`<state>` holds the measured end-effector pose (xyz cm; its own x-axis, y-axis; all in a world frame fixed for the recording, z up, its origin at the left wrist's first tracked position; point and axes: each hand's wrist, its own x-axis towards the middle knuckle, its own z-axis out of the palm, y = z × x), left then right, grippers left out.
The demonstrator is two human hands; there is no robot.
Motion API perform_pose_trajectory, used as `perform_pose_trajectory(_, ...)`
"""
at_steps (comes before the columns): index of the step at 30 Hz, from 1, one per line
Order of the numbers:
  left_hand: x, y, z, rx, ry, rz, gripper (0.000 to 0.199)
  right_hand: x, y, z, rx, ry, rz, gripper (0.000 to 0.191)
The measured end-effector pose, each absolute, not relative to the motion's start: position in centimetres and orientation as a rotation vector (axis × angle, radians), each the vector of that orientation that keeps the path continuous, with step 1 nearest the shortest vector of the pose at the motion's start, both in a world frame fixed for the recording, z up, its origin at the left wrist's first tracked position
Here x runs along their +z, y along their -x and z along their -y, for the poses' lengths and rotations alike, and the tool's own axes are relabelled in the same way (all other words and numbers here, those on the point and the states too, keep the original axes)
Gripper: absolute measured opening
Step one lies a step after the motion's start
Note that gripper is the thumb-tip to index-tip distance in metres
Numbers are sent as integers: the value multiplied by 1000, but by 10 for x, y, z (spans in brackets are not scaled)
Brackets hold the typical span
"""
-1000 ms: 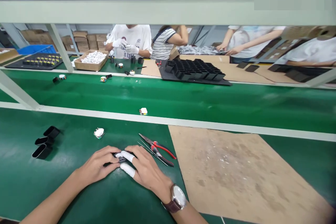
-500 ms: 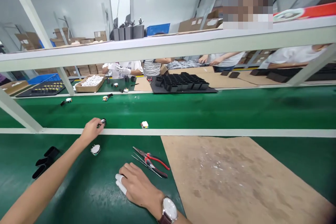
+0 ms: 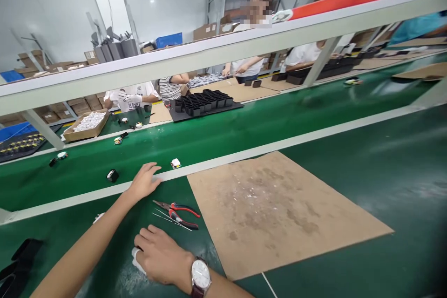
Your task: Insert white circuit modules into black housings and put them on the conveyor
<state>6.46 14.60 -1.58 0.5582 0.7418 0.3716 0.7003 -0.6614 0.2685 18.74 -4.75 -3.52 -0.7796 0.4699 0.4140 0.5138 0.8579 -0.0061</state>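
Note:
My left hand reaches over the pale rail at the near edge of the green belt. Its fingers are apart and hold nothing. To its right a small board with a white round top lies on the belt, not touched. A black housing with a white part inside sits on the belt to its left. My right hand rests on the green bench with its fingers curled in and white covers on some fingertips; nothing shows in it. Beyond it lie red-and-black pliers and metal tweezers.
A stained cardboard sheet covers part of the bench at right. Black housings lie at lower left; another white-topped board is partly behind my left forearm. Across the belt stand black trays and a box of white parts. Co-workers sit beyond.
My left hand has let go of the black housing, which now stands on the belt, and has moved right toward the white-topped board. My view has turned to the right.

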Motion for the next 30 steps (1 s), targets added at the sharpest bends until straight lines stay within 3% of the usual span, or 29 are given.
perform_pose_trajectory(5, -28, -155, -171, 672, -2660, -1134, 53, -43, -188, 44, -141, 715, 2600, 17)
perform_pose_trajectory(11, -26, -187, -182, 762, -2581, -1178, 34, -46, -194, 39, -100, 722, 2591, 21)
perform_pose_trajectory(20, 15, -53, -100, 864, -2425, -1313, 43, -37, -201, 33, -180, 759, 2412, 24)
perform_pose_trajectory(25, 6, 28, -14, 666, -2382, -1326, 43, -32, -201, 33, -231, 739, 2142, 22)
perform_pose_trajectory(30, 2, 53, 38, 627, -2383, -1261, 44, -22, -200, 38, -123, 656, 2043, 18)
